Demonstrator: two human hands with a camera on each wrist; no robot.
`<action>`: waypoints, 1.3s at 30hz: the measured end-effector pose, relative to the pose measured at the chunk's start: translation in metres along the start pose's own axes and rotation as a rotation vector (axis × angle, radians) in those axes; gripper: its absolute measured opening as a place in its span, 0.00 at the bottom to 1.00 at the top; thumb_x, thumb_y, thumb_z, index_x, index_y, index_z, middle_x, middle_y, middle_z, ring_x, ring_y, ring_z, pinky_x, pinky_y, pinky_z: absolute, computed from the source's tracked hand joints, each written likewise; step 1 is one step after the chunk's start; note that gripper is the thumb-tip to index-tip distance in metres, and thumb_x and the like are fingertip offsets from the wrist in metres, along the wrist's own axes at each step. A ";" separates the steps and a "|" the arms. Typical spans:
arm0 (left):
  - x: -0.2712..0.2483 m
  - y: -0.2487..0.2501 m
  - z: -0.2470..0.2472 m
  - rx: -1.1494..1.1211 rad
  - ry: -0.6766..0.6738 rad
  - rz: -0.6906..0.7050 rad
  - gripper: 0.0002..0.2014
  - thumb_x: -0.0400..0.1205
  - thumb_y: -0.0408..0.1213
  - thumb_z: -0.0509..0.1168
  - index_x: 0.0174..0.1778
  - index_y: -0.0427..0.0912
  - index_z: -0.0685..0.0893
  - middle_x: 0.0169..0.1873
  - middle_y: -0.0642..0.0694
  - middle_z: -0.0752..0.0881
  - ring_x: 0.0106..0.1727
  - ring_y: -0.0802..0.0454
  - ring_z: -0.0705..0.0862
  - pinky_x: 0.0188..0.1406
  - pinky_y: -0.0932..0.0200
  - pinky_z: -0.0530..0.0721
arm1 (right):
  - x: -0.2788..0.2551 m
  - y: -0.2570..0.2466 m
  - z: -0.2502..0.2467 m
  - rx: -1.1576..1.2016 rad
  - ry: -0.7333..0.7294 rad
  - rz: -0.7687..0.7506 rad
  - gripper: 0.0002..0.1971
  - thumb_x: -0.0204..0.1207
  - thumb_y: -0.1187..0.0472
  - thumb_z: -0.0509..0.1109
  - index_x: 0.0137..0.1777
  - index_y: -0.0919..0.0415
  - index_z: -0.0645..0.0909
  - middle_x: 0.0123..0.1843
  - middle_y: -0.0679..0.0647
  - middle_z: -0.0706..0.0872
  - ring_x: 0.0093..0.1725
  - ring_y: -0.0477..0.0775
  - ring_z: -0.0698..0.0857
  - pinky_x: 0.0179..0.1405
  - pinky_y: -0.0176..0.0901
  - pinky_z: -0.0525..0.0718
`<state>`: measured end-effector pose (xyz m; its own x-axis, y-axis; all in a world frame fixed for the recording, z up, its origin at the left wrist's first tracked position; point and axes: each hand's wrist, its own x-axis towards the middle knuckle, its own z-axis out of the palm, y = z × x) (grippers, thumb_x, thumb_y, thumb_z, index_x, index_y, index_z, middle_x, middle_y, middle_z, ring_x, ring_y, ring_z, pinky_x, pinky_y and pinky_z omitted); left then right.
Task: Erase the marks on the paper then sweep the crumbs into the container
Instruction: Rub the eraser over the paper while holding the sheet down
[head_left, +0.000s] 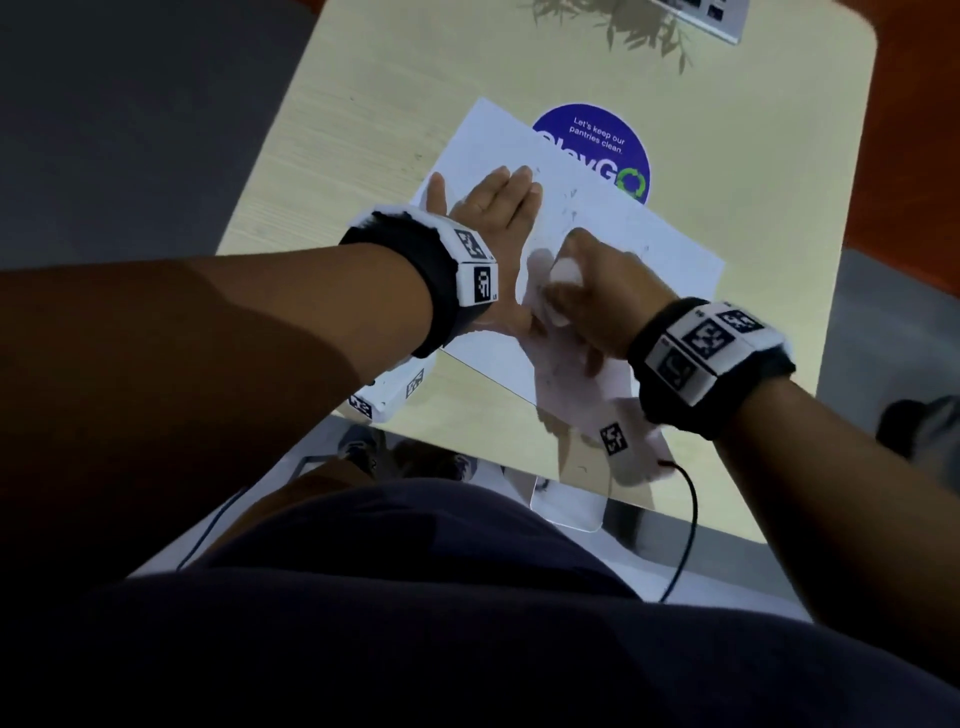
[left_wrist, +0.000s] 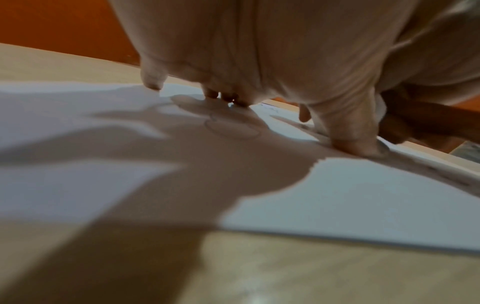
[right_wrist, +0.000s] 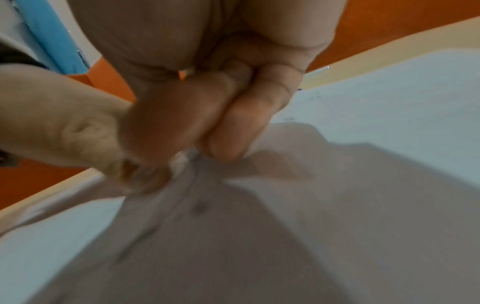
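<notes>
1. I see a pale wood-grain counter (head_left: 363, 104) with rounded corners, orange floor (head_left: 924, 130) beyond it.
2. The paper (head_left: 649, 244) lies flat mid-counter, partly covering a round blue sticker (head_left: 597, 140).
3. My left hand (head_left: 493, 208) is spread flat, pressing the paper.
4. My right hand (head_left: 587, 291) is curled, pinching a white eraser (head_left: 563, 273) against the sheet.
5. A clear container (head_left: 566, 504) sits at the near edge.

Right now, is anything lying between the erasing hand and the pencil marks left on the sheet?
Nothing visible does. The right hand grips a white eraser down on the paper, and the faint marks beyond it lie on bare sheet. The left hand presses flat on the paper off to the side, clear of that stretch.
</notes>
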<state>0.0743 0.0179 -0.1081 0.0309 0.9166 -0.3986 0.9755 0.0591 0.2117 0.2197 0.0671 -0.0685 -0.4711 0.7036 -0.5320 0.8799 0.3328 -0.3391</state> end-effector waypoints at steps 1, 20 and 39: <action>0.000 0.000 0.001 0.003 0.008 0.003 0.62 0.68 0.73 0.63 0.84 0.43 0.35 0.84 0.48 0.34 0.84 0.51 0.35 0.77 0.28 0.41 | 0.000 -0.002 -0.002 -0.004 -0.006 -0.011 0.04 0.74 0.59 0.61 0.47 0.57 0.71 0.39 0.56 0.80 0.36 0.59 0.79 0.36 0.46 0.75; -0.011 -0.005 0.003 -0.010 -0.023 -0.063 0.62 0.67 0.75 0.64 0.84 0.46 0.35 0.84 0.49 0.33 0.84 0.50 0.35 0.79 0.30 0.42 | 0.026 -0.008 -0.027 0.141 0.053 0.036 0.07 0.78 0.60 0.58 0.54 0.56 0.68 0.36 0.60 0.81 0.28 0.63 0.85 0.24 0.51 0.85; -0.013 -0.010 0.005 0.013 -0.017 -0.047 0.63 0.66 0.77 0.63 0.84 0.47 0.33 0.84 0.49 0.33 0.84 0.50 0.34 0.78 0.29 0.41 | 0.006 -0.012 -0.008 -0.082 0.032 -0.095 0.07 0.78 0.59 0.61 0.54 0.56 0.69 0.44 0.55 0.78 0.43 0.57 0.77 0.40 0.44 0.69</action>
<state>0.0654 0.0036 -0.1093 -0.0114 0.9063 -0.4225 0.9788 0.0966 0.1808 0.2067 0.0718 -0.0615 -0.5519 0.6853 -0.4751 0.8339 0.4485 -0.3218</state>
